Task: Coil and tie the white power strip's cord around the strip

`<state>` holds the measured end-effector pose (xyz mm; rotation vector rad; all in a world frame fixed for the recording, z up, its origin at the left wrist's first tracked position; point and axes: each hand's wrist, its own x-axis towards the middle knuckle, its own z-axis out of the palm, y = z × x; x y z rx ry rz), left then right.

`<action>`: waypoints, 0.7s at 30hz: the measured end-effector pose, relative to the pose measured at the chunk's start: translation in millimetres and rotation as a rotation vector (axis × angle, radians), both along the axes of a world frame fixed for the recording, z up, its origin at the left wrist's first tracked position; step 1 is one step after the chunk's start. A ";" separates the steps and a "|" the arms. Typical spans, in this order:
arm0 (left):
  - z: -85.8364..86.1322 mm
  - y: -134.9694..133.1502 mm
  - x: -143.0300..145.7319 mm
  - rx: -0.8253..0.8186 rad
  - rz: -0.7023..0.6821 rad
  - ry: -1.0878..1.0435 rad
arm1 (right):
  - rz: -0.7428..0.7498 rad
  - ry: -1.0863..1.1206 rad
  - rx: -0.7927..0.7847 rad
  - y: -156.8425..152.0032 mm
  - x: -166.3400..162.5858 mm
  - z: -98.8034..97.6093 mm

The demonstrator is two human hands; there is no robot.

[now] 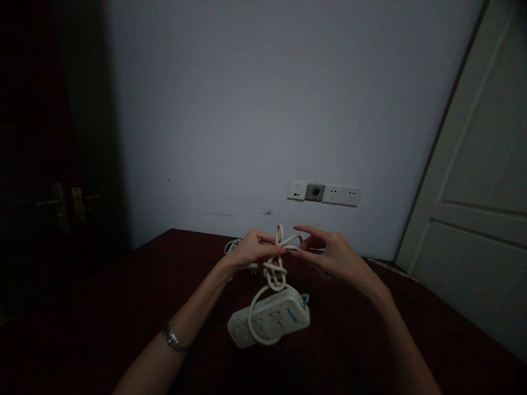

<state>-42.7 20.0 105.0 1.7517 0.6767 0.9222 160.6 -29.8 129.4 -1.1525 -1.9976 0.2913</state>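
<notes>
A white power strip point(267, 321) hangs tilted just above the dark red tabletop, its socket face toward me. Its white cord point(275, 274) is bundled and knotted above it, with one loop drooping across the sockets. My left hand point(253, 249) pinches the top of the bundle between thumb and fingers. To the right, my right hand point(325, 252) has a cord loop between its thumb and fingers, with the index finger stretched out above. Part of that grip is hidden behind the hand.
Behind my left hand, another white cord point(229, 247) and a plug point(252, 267) lie on the dark red table point(177, 258). Wall sockets point(340, 195) are set in the wall beyond. A pale door point(473, 219) stands at right, and a dark door with a handle point(61, 203) at left.
</notes>
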 end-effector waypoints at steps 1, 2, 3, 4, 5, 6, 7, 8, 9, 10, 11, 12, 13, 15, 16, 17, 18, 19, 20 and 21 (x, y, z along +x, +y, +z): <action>-1.2 2.3 -0.7 0.000 0.004 -0.004 | 0.002 0.028 -0.033 -1.0 5.0 1.2; -2.4 4.7 -1.5 -0.003 0.009 -0.015 | -0.005 0.056 -0.068 -2.3 10.5 2.7; -3.7 7.1 -2.1 -0.011 0.018 -0.031 | -0.020 0.072 -0.104 -3.6 16.2 4.1; -4.9 9.5 -2.7 -0.025 0.029 -0.049 | -0.036 0.073 -0.146 -4.8 21.8 5.3; -6.1 11.6 -3.0 -0.042 0.042 -0.069 | -0.046 0.057 -0.197 -5.7 27.1 6.0; -7.2 13.5 -3.2 -0.057 0.056 -0.088 | -0.042 0.028 -0.255 -6.0 31.6 6.0; -8.3 15.2 -3.2 -0.070 0.071 -0.105 | -0.021 -0.005 -0.313 -5.5 35.3 5.3; -9.4 16.7 -2.9 -0.079 0.082 -0.121 | 0.008 -0.030 -0.362 -4.1 38.1 3.7; -10.6 18.1 -2.6 -0.084 0.093 -0.139 | 0.037 -0.042 -0.394 -1.5 39.8 1.4; -12.0 19.4 -2.0 -0.088 0.105 -0.161 | 0.060 -0.045 -0.412 2.2 40.7 -1.6; -13.7 20.7 -1.3 -0.093 0.121 -0.186 | 0.073 -0.042 -0.414 6.9 40.8 -5.0; -15.5 22.2 -0.5 -0.099 0.139 -0.215 | 0.078 -0.040 -0.406 12.4 40.4 -8.6; -17.6 23.9 0.4 -0.105 0.159 -0.248 | 0.074 -0.043 -0.392 18.3 39.4 -12.2; -22.1 27.7 2.2 -0.122 0.204 -0.323 | 0.062 -0.066 -0.356 29.6 36.6 -18.3; -24.4 29.5 3.0 -0.127 0.226 -0.361 | 0.055 -0.070 -0.336 34.0 34.6 -20.6; -26.4 31.2 3.8 -0.132 0.245 -0.398 | 0.051 -0.062 -0.320 37.1 32.4 -22.2; -28.1 32.5 4.5 -0.135 0.259 -0.430 | 0.055 -0.047 -0.310 38.9 29.8 -23.2; -29.4 33.3 5.0 -0.136 0.270 -0.457 | 0.062 -0.023 -0.304 39.2 26.7 -23.6; -30.2 33.7 5.5 -0.132 0.279 -0.482 | 0.076 0.005 -0.302 38.3 23.2 -23.5; -30.5 33.6 5.9 -0.125 0.290 -0.510 | 0.092 0.038 -0.303 36.7 19.3 -23.1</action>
